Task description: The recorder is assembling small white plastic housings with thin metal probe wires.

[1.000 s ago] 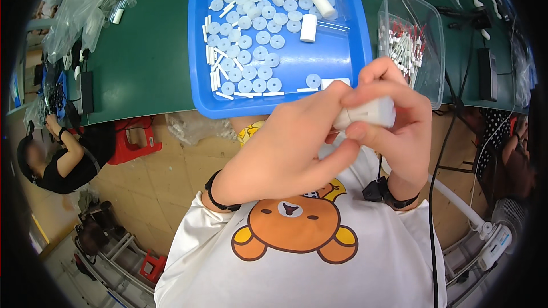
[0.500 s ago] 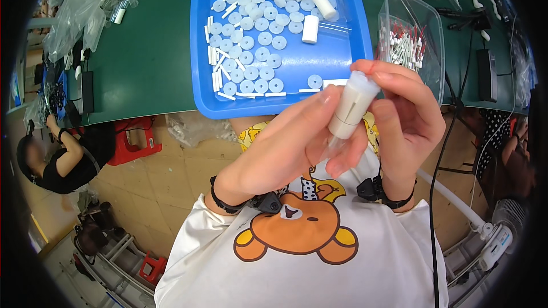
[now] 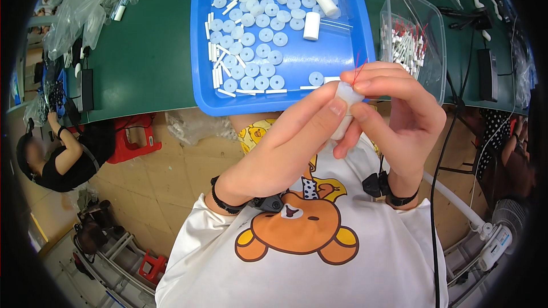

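Note:
Above the near edge of the blue tray, my left hand is closed around a white cylinder that stands tilted, its thumb pressed on the side. At the cylinder's upper end sits a translucent whitish cap. My right hand pinches that end with thumb and fingers, closed on the capped cylinder. Thin red wires stick up from beside the right fingertips; where they enter is hidden. The fingers cover much of the cylinder.
The blue tray holds many translucent discs, short white rods, two white cylinders and clear tubes. Right of it, a clear bin contains red-and-white wired parts. A black cable hangs at my right. Another person sits far left.
Red wires now show at the cylinder's top end. My left thumb has moved up along its side, and the right fingers have closed in on the cap. The cylinder has shifted slightly left.

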`<move>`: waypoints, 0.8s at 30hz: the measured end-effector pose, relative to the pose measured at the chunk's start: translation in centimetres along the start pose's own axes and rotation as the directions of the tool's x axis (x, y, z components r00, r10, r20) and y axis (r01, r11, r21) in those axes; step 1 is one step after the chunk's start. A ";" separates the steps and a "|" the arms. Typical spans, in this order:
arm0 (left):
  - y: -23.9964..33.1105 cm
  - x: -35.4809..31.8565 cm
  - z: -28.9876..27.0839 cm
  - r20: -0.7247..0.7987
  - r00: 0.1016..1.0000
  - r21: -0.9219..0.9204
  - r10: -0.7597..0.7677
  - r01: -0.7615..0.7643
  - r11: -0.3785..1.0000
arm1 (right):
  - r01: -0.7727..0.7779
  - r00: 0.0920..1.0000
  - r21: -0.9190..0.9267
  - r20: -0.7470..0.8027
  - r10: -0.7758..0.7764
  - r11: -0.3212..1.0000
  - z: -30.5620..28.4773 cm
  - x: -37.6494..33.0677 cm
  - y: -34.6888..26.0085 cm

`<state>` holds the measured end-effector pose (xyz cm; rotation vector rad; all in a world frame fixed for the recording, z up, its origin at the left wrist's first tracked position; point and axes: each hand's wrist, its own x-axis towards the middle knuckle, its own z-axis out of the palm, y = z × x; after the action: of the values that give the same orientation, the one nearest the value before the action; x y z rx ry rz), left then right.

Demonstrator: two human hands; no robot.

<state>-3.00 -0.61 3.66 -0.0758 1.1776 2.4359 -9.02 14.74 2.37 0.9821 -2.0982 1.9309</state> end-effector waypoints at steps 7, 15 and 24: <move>0.1 -0.4 -0.9 -0.008 0.996 -0.050 -0.094 0.094 0.994 | 0.012 0.994 -0.097 0.108 -0.001 0.995 0.0 -0.4 -0.7; 0.3 0.0 -0.1 -0.092 0.993 -0.120 -0.079 0.068 0.990 | -0.026 0.994 -0.074 0.106 0.034 0.997 1.1 -1.3 -1.0; -0.4 0.1 0.2 -0.159 0.987 -0.064 0.005 -0.015 0.998 | -0.015 0.994 -0.007 0.112 0.015 1.000 1.8 -1.8 -0.2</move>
<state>-2.86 -0.16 3.46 -0.2895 1.1674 2.5152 -6.94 13.74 1.28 1.1012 -2.1757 1.9170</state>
